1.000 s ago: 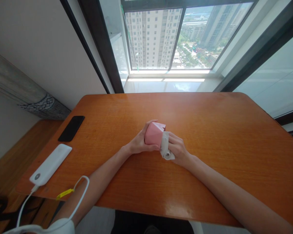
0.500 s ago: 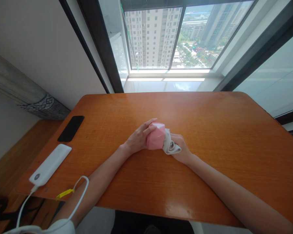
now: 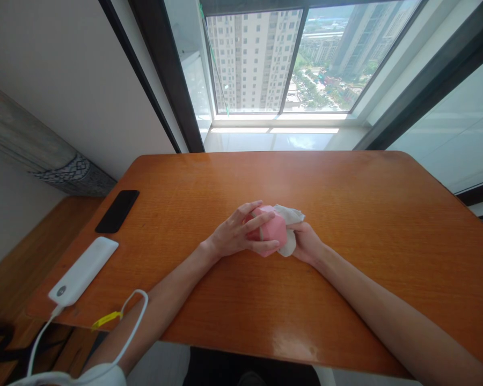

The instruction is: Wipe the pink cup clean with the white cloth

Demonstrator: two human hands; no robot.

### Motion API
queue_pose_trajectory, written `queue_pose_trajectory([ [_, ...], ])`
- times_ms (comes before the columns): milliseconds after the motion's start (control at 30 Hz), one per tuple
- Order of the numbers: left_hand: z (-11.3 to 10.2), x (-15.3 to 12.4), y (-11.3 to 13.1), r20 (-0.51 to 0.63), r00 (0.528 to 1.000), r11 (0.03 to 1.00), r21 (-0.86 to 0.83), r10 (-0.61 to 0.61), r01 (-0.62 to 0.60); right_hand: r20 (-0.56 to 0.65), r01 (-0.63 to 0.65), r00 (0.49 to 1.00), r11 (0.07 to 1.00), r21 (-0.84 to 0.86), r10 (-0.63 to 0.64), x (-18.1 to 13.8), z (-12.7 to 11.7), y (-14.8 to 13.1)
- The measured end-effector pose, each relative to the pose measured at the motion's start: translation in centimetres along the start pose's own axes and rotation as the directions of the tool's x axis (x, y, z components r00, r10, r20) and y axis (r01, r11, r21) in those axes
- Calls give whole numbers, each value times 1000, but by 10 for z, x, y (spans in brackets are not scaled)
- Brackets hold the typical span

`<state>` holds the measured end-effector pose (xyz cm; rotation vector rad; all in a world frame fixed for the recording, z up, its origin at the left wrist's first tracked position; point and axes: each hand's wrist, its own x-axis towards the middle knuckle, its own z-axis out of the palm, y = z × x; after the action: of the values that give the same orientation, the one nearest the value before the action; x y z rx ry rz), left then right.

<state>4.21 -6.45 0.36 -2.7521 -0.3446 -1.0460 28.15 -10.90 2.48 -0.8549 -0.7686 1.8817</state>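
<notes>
So the pink thing (image 3: 277,229), can't quite tell what it is, sits mid-frame, above the wooden surface (image 3: 366,289). Left hand (image 3: 241,231) has its fingers spread and curled around it. Right hand (image 3: 306,242) is pinching a whitish cloth (image 3: 290,215) against its right side. Over at frame left there's a black phone (image 3: 117,212), with a white power bank (image 3: 86,268) just below, cable (image 3: 36,343) plugged in.

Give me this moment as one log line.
left hand: holding pink object | right hand: holding cloth against it | rest: phone, white device on table
</notes>
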Motion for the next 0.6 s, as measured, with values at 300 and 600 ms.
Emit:
queue_pose_trajectory([
  [300,1,-3,-2,21,994,990,-97,-104,106,-10,73,997,996,-53,-74,-2,4,2],
  [600,3,2,1,14,969,946,-212,-247,244,-50,44,998,999,-1,-44,-2,0,7],
])
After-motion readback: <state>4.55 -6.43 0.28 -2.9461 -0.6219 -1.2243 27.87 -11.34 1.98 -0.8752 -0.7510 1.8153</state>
